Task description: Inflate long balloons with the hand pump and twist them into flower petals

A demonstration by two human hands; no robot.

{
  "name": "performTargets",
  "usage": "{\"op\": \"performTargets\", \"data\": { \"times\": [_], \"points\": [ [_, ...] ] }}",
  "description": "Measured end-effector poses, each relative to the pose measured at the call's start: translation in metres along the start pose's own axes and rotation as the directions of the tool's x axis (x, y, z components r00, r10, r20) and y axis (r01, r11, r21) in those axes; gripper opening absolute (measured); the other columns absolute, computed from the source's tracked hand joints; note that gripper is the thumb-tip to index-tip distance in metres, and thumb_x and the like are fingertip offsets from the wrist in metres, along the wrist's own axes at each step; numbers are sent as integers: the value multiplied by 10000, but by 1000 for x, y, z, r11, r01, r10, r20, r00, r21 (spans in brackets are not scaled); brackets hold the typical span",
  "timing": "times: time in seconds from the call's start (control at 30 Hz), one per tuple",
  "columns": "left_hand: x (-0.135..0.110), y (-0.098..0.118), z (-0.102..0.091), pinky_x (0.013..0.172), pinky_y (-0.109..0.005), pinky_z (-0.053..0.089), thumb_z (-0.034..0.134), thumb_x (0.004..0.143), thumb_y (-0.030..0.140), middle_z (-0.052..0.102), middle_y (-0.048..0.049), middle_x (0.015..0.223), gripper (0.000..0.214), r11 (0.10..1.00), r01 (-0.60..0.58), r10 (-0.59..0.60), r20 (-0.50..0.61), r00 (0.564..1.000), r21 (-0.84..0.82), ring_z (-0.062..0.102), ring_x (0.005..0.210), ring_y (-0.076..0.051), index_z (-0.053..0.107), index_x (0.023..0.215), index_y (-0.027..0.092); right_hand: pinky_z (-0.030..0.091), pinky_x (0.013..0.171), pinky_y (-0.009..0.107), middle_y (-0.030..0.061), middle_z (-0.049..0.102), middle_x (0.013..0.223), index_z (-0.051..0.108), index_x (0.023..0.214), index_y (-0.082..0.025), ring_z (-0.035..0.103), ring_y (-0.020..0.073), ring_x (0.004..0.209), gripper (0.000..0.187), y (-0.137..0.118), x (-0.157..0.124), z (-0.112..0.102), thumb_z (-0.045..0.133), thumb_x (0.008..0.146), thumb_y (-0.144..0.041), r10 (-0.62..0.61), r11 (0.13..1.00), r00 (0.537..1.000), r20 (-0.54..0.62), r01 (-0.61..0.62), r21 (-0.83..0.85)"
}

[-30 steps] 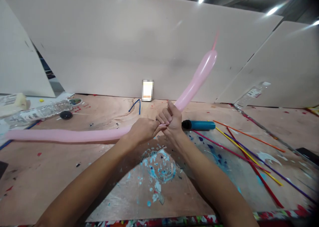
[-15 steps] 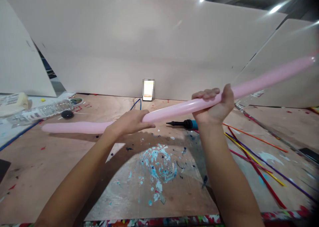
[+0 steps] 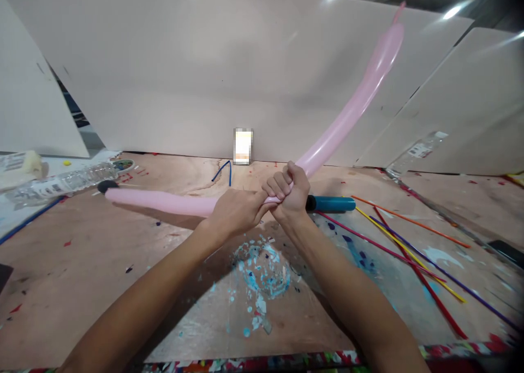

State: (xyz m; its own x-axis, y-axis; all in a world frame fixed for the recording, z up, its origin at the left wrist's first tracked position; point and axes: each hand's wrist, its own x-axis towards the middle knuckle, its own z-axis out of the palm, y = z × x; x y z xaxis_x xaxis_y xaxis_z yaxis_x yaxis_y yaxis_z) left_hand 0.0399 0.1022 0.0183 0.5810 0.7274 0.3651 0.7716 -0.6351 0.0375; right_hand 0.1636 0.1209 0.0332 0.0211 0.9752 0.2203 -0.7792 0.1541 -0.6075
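Observation:
A long pink modelling balloon (image 3: 344, 122) runs through both of my hands above the table. My left hand (image 3: 239, 208) is closed round it, and one stretch lies off to the left, low over the wood. Close beside it, my right hand (image 3: 289, 190) is wrapped round the balloon. Between the hands the balloon is squeezed thin. From my right hand the other stretch rises to the upper right, ending in a thin uninflated tip. Behind my right wrist lies a blue and black hand pump (image 3: 333, 203), its nozzle hidden by my hands.
Several uninflated balloons, such as a yellow one (image 3: 409, 255), lie at the right. A clear bottle (image 3: 420, 152) leans against the white board, where a lit phone (image 3: 243, 146) stands. Another bottle (image 3: 69, 183) and a black round object (image 3: 107, 186) are at the left.
My right hand has come left and down to meet my left hand, which shifted slightly right. The balloon's right stretch now points steeply upward, and the balloon is pinched between my hands.

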Motion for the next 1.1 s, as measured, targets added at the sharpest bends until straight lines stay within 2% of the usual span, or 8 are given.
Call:
{"op": "performTargets", "data": {
  "times": [0.27,0.4,0.5,0.6,0.77,0.83,0.93,1.1],
  "points": [
    [-2,8,14,537,-320,419,196,960,378,677,-115,680,519,999,-36,38,-53,998,40,640,601,-236,623,783,143,153,283,176,-93,197,308,132,482,-198,145,42,254,536,3,-4,2,528,823,-318,18,999,999,27,-20,44],
    [-1,10,11,566,-336,434,182,963,377,682,-119,718,516,1000,-20,20,-19,1000,-18,647,636,-245,617,815,140,152,289,184,-93,194,304,128,481,-197,149,42,251,538,4,-4,3,542,806,-312,34,998,999,27,-35,46],
    [0,5,-2,632,-336,450,254,950,468,693,-116,864,472,982,-58,61,11,998,-181,650,748,-242,582,1017,135,223,311,197,-97,218,316,203,468,-202,192,49,264,492,-12,-3,6,572,776,-305,36,999,994,100,-36,-6],
    [-3,-11,-18,697,-323,453,408,882,562,667,-95,1039,527,949,-65,78,32,996,-309,625,878,-233,471,1234,176,341,389,221,-94,311,367,367,499,-204,306,60,321,361,-46,2,4,635,700,-337,-103,991,983,151,114,-68],
    [-8,-44,-32,659,-296,434,468,820,617,666,-72,970,500,954,56,2,194,981,-293,610,818,-214,570,1085,206,444,528,242,-71,448,489,514,598,-200,443,65,437,279,-87,13,-10,627,696,-435,-391,920,920,11,391,10],
    [-7,-45,-32,635,-295,425,428,829,641,670,-73,912,517,965,84,-42,172,984,-247,609,775,-213,575,1059,201,490,641,273,-46,543,614,581,730,-205,543,92,567,258,-72,12,-11,611,715,-461,-348,937,937,32,347,44],
    [-4,-34,-26,628,-311,429,369,845,660,678,-97,880,586,983,98,-81,109,991,-155,618,762,-235,548,1129,179,507,744,334,-35,593,701,603,860,-229,584,118,649,249,-26,6,-6,650,704,-417,-96,995,989,114,96,6],
    [0,-13,-10,669,-337,453,311,901,586,681,-140,999,590,994,79,-72,103,992,-74,647,836,-266,465,1275,157,489,556,248,-72,455,475,495,607,-198,470,78,448,220,16,2,-5,643,702,-331,-29,999,998,-49,28,-34]
  ]
}}
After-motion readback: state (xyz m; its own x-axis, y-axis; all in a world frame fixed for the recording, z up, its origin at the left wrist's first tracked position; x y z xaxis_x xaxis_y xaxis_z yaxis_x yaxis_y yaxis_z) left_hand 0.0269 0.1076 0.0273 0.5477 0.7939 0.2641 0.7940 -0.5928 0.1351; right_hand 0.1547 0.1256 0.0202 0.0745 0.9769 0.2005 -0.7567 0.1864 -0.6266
